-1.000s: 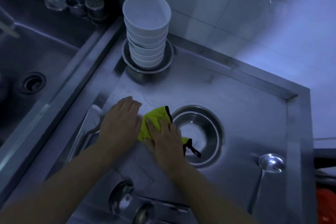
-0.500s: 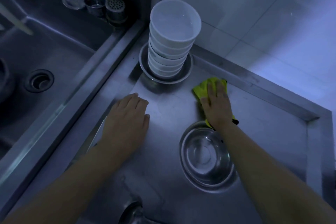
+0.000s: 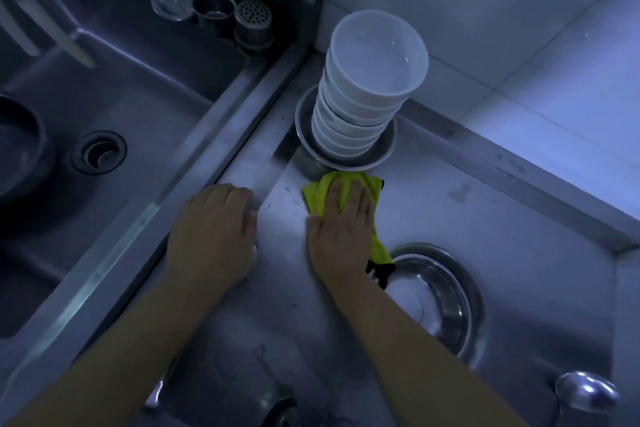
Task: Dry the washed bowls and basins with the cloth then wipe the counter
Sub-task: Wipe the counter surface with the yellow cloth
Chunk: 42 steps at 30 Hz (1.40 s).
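Yellow cloth point(image 3: 341, 189) lies flat on the steel counter point(image 3: 485, 215) under the right hand point(image 3: 341, 229), whose straight fingers press down on it, pinching nothing; the cloth's black-trimmed tail trails out from under the wrist side. Just beyond the fingertips stands a stack of white bowls point(image 3: 367, 87) in a shallow metal basin point(image 3: 386, 149), the cloth's far edge touching or nearly touching the basin's rim. Beside the right wrist, on its outer side, sits a second steel basin point(image 3: 450, 295), open side up. The left hand point(image 3: 214, 232) rests palm down with fingers extended on the counter's raised edge, near the right hand but apart from it, holding nothing. Past the left hand lies the sink point(image 3: 138, 107). A ladle point(image 3: 585, 395) rests near the right forearm.
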### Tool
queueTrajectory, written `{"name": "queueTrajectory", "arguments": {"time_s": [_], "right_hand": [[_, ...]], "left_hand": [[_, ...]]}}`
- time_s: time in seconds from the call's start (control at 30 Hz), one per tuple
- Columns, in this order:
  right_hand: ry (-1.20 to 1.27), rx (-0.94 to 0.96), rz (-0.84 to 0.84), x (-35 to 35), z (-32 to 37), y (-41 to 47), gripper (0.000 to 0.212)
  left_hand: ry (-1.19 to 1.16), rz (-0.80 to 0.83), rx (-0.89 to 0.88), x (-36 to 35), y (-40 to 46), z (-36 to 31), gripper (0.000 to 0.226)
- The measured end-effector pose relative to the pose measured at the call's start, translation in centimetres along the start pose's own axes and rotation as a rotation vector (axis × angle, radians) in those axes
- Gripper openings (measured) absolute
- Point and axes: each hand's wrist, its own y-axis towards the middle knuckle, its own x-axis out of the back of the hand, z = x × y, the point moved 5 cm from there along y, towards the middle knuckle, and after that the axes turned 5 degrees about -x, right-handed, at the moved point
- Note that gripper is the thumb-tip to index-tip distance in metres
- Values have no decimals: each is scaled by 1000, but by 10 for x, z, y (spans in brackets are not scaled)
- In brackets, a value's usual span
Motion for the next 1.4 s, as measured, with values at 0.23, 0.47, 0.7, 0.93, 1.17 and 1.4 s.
{"name": "queueTrajectory", "arguments": {"time_s": [0.23, 0.47, 0.7, 0.93, 1.17, 1.4], "right_hand": [[86, 79, -5, -11, 56, 16, 59], [237, 153, -23, -8, 72, 40, 57], [389, 228, 24, -8, 90, 58, 58], [447, 269, 90, -10, 96, 68, 49], [309, 435, 127, -7, 81, 22, 53], [196, 584, 182, -7, 73, -27, 51]], "left_hand": [[-77, -25, 54, 9, -15, 20, 22], [-129, -9, 71, 7, -37, 41, 17], [-162, -71, 77, 10, -61, 53, 31], [-62, -65, -2, 7, -95, 62, 33], [29, 132, 145, -15, -143, 59, 29], [-51, -10, 316, -9, -167, 55, 12]]}}
